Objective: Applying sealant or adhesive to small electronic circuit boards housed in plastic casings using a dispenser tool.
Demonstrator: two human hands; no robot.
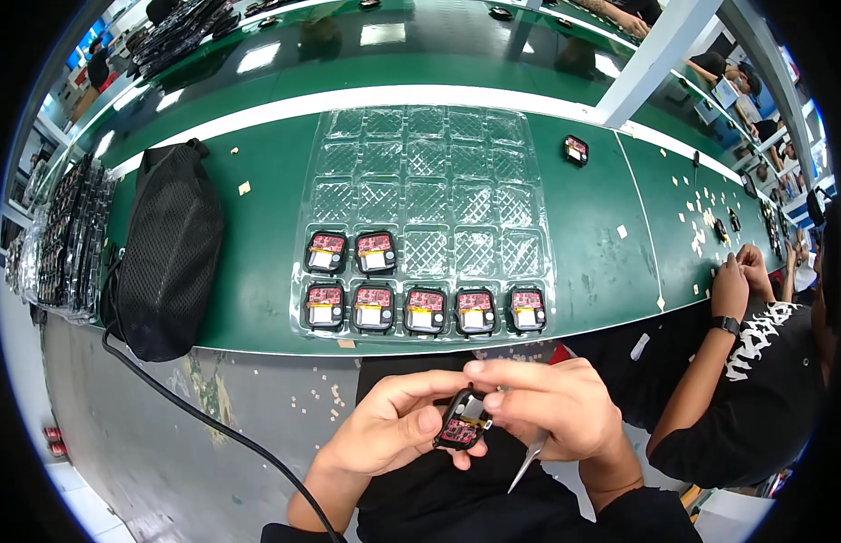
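Observation:
In front of my body, my left hand grips a small black-cased electronic device by its edges. Its open side faces up, showing a red circuit board and a silvery block. My right hand has its thumb and index finger at the device's upper right edge. Pointed metal tweezers are tucked in that same hand, tip downward. Beyond my hands lies a clear plastic tray with square pockets. Several similar devices fill its nearest row, and two more sit at the left of the row behind.
A black mesh bag and stacked trays stand at the left; a black cable runs toward me. Another device lies on the green table. A co-worker sits close on the right. Small scraps are scattered about.

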